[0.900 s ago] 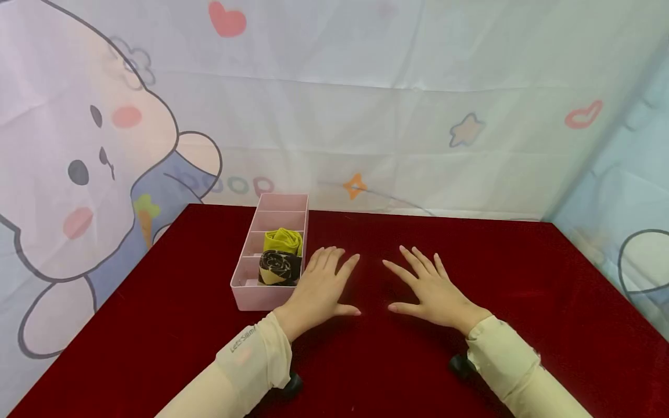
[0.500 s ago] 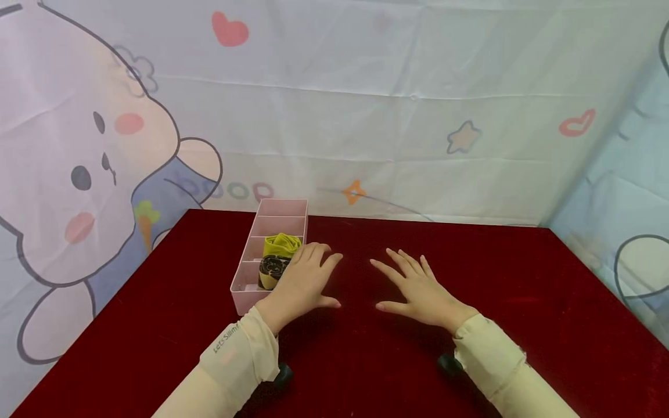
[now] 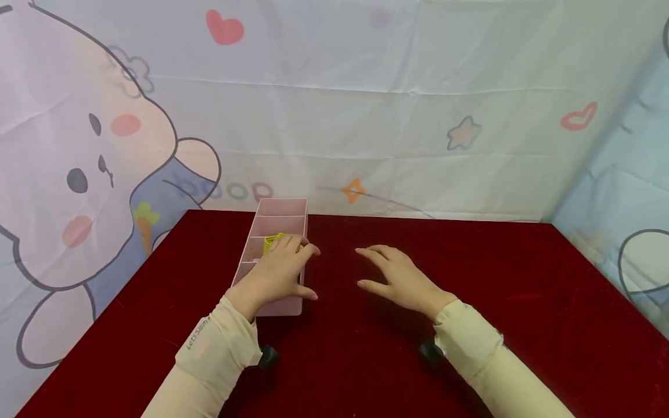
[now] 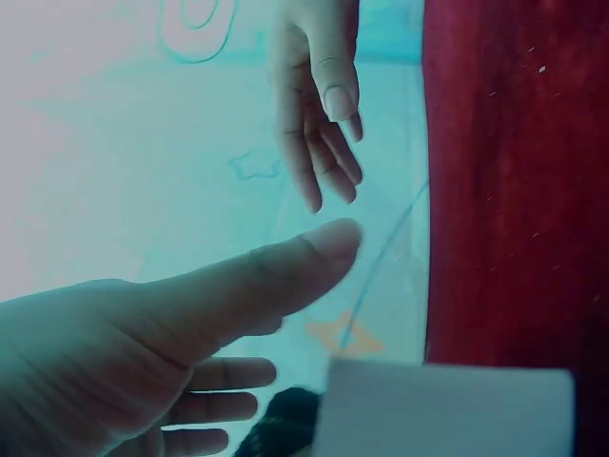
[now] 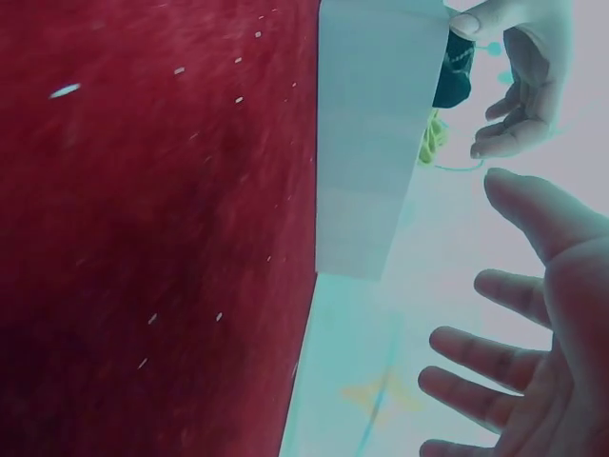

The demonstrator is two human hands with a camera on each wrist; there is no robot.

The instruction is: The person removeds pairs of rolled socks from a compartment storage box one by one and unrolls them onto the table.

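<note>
A long pink divided box (image 3: 283, 207) stands on the left half of the table in the head view. Over its near end hovers my left hand (image 3: 272, 276), fingers loosely bent and thumb apart, with nothing held. A rolled yellow-green cloth (image 3: 269, 241) shows past the fingertips, in a middle compartment. The dark patterned cloth roll (image 5: 455, 78) in the nearest compartment is hidden by the hand in the head view; the right wrist view shows it sticking up above the box wall. To the right of the box, my right hand (image 3: 405, 280) is held above the table, fingers relaxed, holding nothing.
Dark red cloth covers the table (image 3: 470, 360). A printed curtain (image 3: 340, 116) hangs behind the table's far edge and along the right side. The two farther compartments of the box hold nothing visible. Dark wrist cameras (image 3: 268, 358) sit under both cuffs.
Both hands have moved left. My left hand has gone from beside the box to over its near compartments, covering the dark roll. The fingers of both hands have become less spread.
</note>
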